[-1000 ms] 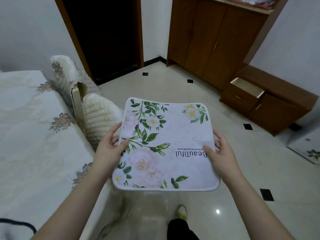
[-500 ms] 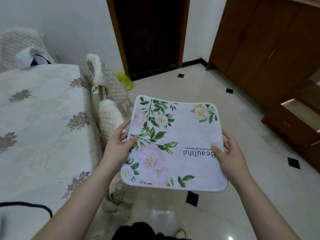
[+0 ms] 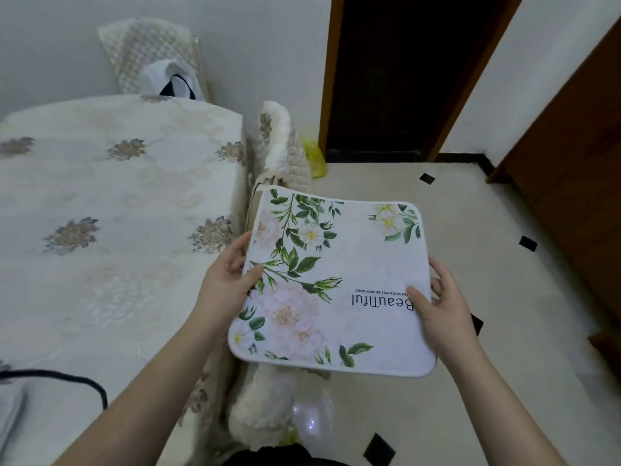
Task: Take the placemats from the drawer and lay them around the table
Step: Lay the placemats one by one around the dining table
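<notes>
I hold a white placemat (image 3: 342,274) flat in front of me, printed with green leaves, pale flowers and the word "Beautiful". My left hand (image 3: 225,280) grips its left edge, thumb on top and fingers under it. My right hand (image 3: 440,307) grips the right edge the same way. The mat hangs over the floor, just right of the table (image 3: 111,210), which wears a cream cloth with brown flower motifs. The drawer is out of view.
Padded chairs (image 3: 282,146) stand along the table's right side and another (image 3: 148,45) at its far end. A black cable (image 3: 67,378) lies on the table's near left. A dark doorway (image 3: 403,75) is ahead; a brown cabinet (image 3: 578,156) fills the right. Tiled floor lies between.
My view has swung left from the cabinet and open drawer toward the table, which now fills the left half. Both hands keep the same hold on the placemat.
</notes>
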`<state>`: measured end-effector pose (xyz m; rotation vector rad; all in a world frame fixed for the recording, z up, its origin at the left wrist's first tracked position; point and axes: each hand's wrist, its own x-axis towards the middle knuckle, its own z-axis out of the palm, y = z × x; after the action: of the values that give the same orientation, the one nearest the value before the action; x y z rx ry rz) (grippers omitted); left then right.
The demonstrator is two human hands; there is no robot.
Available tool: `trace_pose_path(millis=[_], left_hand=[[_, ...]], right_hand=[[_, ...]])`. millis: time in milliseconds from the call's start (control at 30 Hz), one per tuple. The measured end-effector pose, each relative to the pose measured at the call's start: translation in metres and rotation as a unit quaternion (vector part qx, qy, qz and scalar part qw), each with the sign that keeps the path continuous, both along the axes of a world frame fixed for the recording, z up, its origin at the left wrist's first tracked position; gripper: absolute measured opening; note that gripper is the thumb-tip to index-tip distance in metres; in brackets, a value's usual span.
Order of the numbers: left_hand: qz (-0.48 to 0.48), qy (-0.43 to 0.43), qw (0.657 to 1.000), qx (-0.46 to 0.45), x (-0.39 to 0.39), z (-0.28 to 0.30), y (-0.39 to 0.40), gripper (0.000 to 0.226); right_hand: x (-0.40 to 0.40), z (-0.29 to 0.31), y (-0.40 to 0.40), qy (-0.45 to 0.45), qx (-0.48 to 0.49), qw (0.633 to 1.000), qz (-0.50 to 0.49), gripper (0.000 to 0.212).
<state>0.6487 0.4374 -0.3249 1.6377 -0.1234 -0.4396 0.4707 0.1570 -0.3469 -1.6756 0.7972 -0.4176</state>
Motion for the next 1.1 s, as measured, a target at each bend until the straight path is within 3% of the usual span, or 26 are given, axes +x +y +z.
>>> trace_pose_path(millis=[300,600,1100], left_hand=[[0.094,-0.006,0.995,0.019,0.057,-0.001,0.046,0.055],[0.238,0.017,0.970,0.045,0.048,-0.012,0.097,0.054],[0.521,0.063,0.849,0.053,-0.039,-0.024,0.087,0.052]], right_hand=[[0.114,0.003,0.013,0.003,-0.016,0.994,0.110,0.061],[0.211,-0.002,0.043,0.001,0.007,0.964,0.267,0.060],[0.320,-0.006,0.084,0.014,0.048,0.820,0.570,0.056]])
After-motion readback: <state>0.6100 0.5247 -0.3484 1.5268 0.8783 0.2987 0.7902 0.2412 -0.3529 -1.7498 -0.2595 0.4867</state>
